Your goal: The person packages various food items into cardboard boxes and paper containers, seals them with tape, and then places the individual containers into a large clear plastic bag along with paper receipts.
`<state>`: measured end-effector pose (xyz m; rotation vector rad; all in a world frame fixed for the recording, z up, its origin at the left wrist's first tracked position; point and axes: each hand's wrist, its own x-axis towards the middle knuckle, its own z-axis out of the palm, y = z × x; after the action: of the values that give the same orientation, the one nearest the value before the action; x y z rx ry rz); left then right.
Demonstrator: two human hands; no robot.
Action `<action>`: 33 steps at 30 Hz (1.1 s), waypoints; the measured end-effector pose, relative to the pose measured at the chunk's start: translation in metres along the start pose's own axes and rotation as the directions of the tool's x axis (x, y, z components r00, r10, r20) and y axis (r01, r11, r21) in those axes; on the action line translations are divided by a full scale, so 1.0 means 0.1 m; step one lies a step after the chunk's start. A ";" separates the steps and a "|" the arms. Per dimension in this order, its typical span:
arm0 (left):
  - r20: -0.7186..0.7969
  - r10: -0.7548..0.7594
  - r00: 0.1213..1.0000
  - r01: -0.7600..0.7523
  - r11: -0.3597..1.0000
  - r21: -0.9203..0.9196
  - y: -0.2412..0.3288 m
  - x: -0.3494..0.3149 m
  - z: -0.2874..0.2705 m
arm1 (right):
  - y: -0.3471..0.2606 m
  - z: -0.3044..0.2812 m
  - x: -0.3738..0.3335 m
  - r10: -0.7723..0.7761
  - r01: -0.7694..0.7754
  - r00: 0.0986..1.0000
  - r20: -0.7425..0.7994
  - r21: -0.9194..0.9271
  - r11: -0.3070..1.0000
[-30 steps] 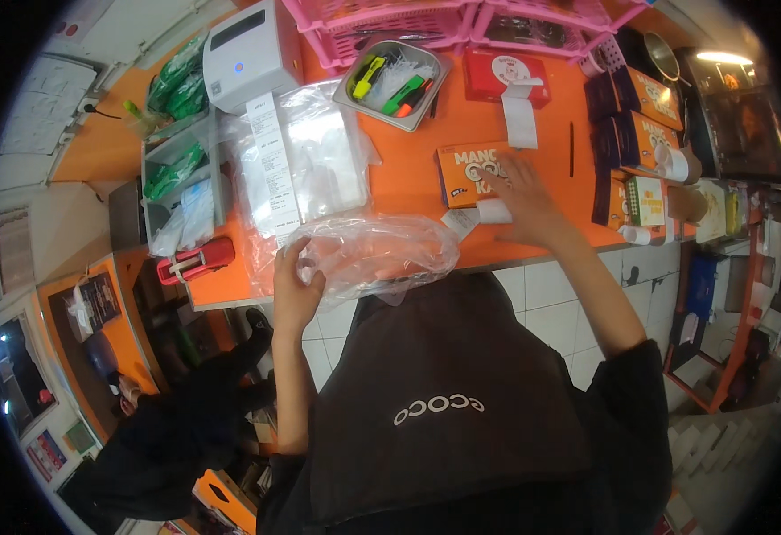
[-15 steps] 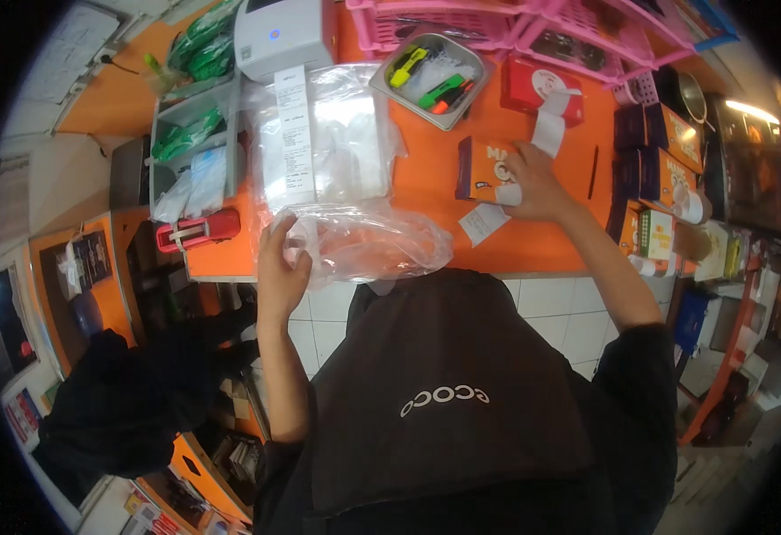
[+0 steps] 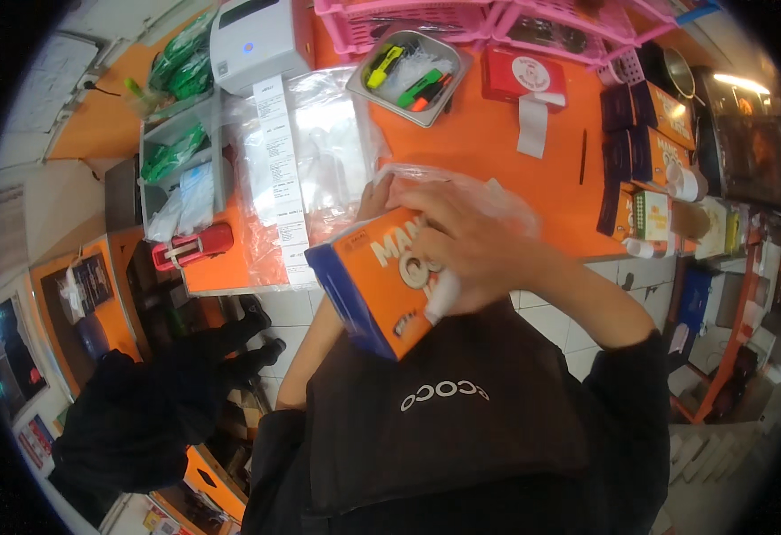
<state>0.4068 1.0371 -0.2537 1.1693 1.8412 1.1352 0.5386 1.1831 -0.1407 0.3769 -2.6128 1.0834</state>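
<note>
An orange and blue box [image 3: 374,283] is held up close in front of me, tilted, above the counter's front edge. My right hand [image 3: 471,245] lies over its top face and grips it, with a small white slip under the fingers. A clear plastic bag [image 3: 462,183] bunches behind the box. My left hand [image 3: 374,194] is mostly hidden behind the box and the bag, only the fingertips showing against the plastic.
The orange counter [image 3: 497,143] carries a white label printer [image 3: 257,40] with a long paper strip, clear bags, a metal tray of markers [image 3: 408,76], pink baskets [image 3: 462,18], a red tape dispenser [image 3: 524,76], and stacked boxes [image 3: 649,169] at the right. A red stapler [image 3: 193,248] lies at the left edge.
My right hand has picked the orange box off the counter and brought it toward me. The plastic bag has been lifted up behind the box by the left hand.
</note>
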 end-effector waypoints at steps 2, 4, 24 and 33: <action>0.046 0.015 0.999 -0.011 0.997 -0.082 -0.06 -0.06 -0.01 | 0.30 0.34 -0.10 0.019 -0.015 0.999 -0.034 0.118 0.993; 0.075 0.010 0.997 0.001 0.989 -0.148 -0.22 -0.14 -0.02 | 0.57 0.47 -0.29 0.069 -0.068 0.997 -0.044 0.032 0.997; -0.295 0.162 0.942 -0.070 0.952 0.297 0.25 -0.11 -0.44 | 0.75 0.83 -0.62 0.546 -0.428 0.833 0.093 -0.518 0.741; -0.166 0.193 0.967 -0.020 0.707 0.707 0.91 -0.37 -0.69 | 0.21 0.06 -0.51 0.604 -0.623 0.782 0.154 0.150 0.768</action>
<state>0.3918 1.0015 -0.1398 1.6287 2.5381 0.6241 0.5771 1.1998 -0.1766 -0.4563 -2.7943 1.5554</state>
